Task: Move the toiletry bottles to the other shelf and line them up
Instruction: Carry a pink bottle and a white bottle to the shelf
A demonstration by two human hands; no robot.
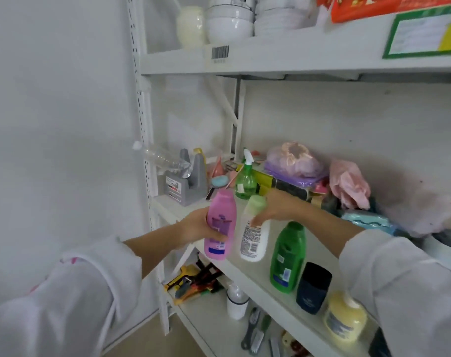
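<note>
**Two bottles in hand at the middle shelf**

Left hand [196, 225] wrapped around a pink bottle [220, 225], fingers curled across its front label, thumb side hidden behind. Bottle upright, slightly tilted, held just off the front edge of the middle shelf [250, 276]. Right hand [275, 208] gripping a white bottle [254, 240] with a pale green cap, fingers curled over the shoulder and a fingertip pressed on the upper label. White bottle just beside the pink one, nearly touching, base at or just above the shelf surface; cannot tell whether resting or lifted.

Further right along the same shelf edge, in a row: a green bottle [287, 257] standing upright, then a dark blue container [313, 288], then a yellow jar [345, 316] partly covered by the right sleeve [404, 292]. Behind the hands, a green spray bottle [245, 177] with a white trigger, standing near the back. Beside it a grey tape dispenser [184, 184] with a clear plastic bottle [165, 158] lying across the top. Clutter at the rear right: a purple bag [295, 163], a pink cloth [348, 184], dark boxes.

Upper shelf [296, 55] carrying stacked white bowls [230, 21] and a barcode sticker [220, 52] on the front lip. Lower shelf [211, 323] holding a small white container [236, 302], brushes and a heap of colourful tools [193, 282].
</note>
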